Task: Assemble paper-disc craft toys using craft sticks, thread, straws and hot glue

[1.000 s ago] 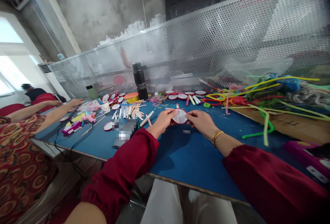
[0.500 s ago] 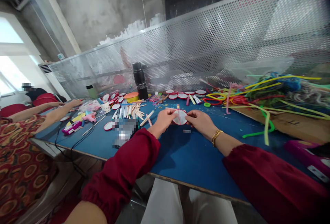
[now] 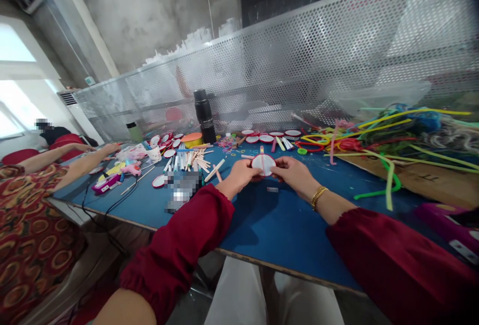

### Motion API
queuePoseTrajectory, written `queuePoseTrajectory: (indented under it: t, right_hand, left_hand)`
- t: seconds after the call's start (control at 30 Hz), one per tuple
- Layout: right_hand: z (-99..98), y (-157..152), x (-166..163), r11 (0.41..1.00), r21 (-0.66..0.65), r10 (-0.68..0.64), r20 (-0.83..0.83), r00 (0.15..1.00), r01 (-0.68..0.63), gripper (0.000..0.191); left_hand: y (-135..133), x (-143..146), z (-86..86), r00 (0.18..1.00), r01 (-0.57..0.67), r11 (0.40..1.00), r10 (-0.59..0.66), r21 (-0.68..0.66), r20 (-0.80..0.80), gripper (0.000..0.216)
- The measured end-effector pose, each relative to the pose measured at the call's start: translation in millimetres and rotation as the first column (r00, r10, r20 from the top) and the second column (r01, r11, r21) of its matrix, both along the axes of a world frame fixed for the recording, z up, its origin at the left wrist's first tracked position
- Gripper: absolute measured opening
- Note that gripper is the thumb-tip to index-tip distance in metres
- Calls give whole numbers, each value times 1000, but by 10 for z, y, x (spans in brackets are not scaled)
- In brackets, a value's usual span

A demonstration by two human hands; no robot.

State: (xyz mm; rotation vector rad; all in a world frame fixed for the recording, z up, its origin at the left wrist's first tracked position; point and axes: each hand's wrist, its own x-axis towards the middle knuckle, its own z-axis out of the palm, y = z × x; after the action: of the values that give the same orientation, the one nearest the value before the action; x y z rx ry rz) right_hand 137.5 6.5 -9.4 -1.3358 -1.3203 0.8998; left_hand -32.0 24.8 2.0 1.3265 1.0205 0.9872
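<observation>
Above the blue table, a small white disc (image 3: 263, 165) with a red rim is held between both hands. Thin reddish lines, perhaps a rubber band, run down its face, and a short yellowish piece shows at its top edge. My left hand (image 3: 240, 175) is closed on the disc's left edge. On the opposite edge, my right hand (image 3: 295, 175) pinches it between thumb and fingers. Just below them lies a small clear piece with a printed mark (image 3: 273, 190). A pale stick (image 3: 214, 170) rests left of my left hand.
A black bottle (image 3: 204, 115) stands at the back, near loose marker pens (image 3: 181, 159) and red-rimmed discs (image 3: 266, 138). Colourful pipe cleaners (image 3: 389, 120) heap up at right on cardboard (image 3: 422, 178). A co-worker's arm (image 3: 84, 163) reaches over the table at left, near trailing cables (image 3: 112, 210).
The disc has tipped up slightly and shifted a little to the right in view, still held by both hands. The whole scene has shifted slightly with the camera.
</observation>
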Motion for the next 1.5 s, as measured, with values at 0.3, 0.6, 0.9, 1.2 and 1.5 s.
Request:
queuePoseTrajectory:
  t: [0.3, 0.6, 0.9, 1.2, 1.5]
  right_hand:
    - [-3, -26, -25, 997, -56, 53, -57, 997, -57, 16]
    - [16, 2, -1, 997, -72, -18, -95, 995, 11, 12]
    - [14, -14, -33, 997, -81, -31, -128, 991, 20, 10]
    - [-30, -11, -60, 996, -82, -46, -134, 990, 35, 11]
    - [-52, 14, -27, 997, -60, -49, -56, 997, 46, 19]
  left_hand:
    - [-27, 28, -40, 993, 97, 994, -100, 58, 60, 32]
    - [-44, 42, -50, 994, 100, 994, -102, 52, 46, 35]
    - [-33, 62, -60, 981, 90, 995, -82, -39, 173, 23]
    - [-67, 66, -41, 982, 69, 994, -51, -90, 183, 17]
    - [-25, -8, 27, 998, 59, 994, -57, -87, 17, 26]
